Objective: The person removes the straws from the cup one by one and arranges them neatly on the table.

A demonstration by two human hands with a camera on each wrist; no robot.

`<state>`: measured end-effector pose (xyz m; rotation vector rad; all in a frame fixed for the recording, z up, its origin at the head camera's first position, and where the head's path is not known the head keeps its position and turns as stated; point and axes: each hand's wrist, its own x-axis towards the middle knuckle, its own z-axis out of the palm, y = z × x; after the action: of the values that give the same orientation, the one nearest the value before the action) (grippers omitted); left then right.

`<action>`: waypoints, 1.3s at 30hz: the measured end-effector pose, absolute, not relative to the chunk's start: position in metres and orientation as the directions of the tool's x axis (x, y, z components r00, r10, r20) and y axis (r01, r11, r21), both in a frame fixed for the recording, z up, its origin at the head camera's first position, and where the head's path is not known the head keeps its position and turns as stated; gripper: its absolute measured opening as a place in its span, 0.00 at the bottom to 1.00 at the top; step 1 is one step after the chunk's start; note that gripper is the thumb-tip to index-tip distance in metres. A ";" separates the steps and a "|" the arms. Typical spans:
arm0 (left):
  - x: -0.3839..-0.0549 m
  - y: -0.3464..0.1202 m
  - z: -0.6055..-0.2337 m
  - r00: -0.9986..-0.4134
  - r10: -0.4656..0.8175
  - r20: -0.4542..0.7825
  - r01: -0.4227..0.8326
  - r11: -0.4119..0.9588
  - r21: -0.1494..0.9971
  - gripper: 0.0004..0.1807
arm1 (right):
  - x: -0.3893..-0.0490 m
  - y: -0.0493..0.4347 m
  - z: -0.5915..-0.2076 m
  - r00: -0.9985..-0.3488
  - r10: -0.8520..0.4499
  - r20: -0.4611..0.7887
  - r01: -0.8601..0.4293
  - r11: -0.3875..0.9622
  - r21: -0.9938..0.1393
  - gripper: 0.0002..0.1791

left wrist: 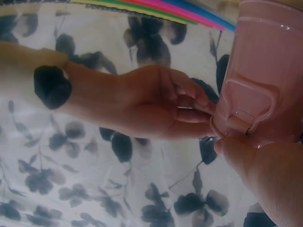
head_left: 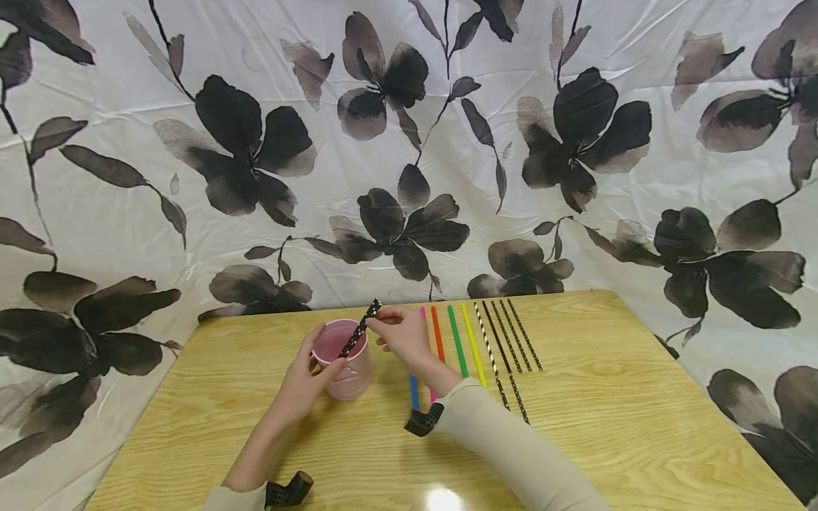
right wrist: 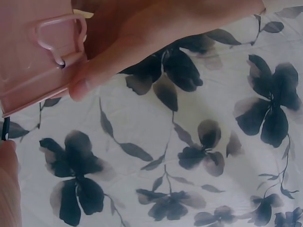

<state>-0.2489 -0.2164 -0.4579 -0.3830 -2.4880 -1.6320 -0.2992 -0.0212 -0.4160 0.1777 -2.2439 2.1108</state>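
Note:
A small pink metal bucket (head_left: 351, 376) with a wire handle on its side stands at the left of the wooden table. My left hand (head_left: 305, 376) grips it by the rim, thumb at the near edge and fingers round the left side; this thumb (left wrist: 258, 165) shows large in the left wrist view. My right hand (head_left: 409, 337) pinches the top of a black straw with white dots (head_left: 359, 332), which leans over the bucket's mouth with its lower end at the near rim. In the right wrist view only a short dark bit of the straw (right wrist: 5, 127) shows below the rim.
Right of the bucket lies a row of straws: blue (head_left: 414, 392), pink (head_left: 432, 395), orange (head_left: 437, 333), green (head_left: 457, 341), yellow (head_left: 473, 344), striped (head_left: 486, 337), and several black ones (head_left: 513, 337). My right forearm passes over some. A flowered cloth (head_left: 396, 142) hangs behind the table (head_left: 607, 426).

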 end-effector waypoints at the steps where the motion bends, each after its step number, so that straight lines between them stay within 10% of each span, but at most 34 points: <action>1: -0.249 -0.216 -0.457 -0.958 0.134 0.255 0.287 0.380 0.879 0.42 | -0.300 -0.022 -0.416 -0.992 -0.045 0.119 -0.122 0.059 -0.991 0.09; 39: -0.242 -0.212 -0.443 -0.955 0.152 0.256 0.295 0.361 0.885 0.41 | -0.290 0.049 -0.339 -0.927 0.065 0.370 -0.374 -0.240 -0.896 0.12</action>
<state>-0.2416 -0.2118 -0.4434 -0.4096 -2.4814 -1.6557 -0.2900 0.0487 -0.3386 0.3718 -1.7328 2.2422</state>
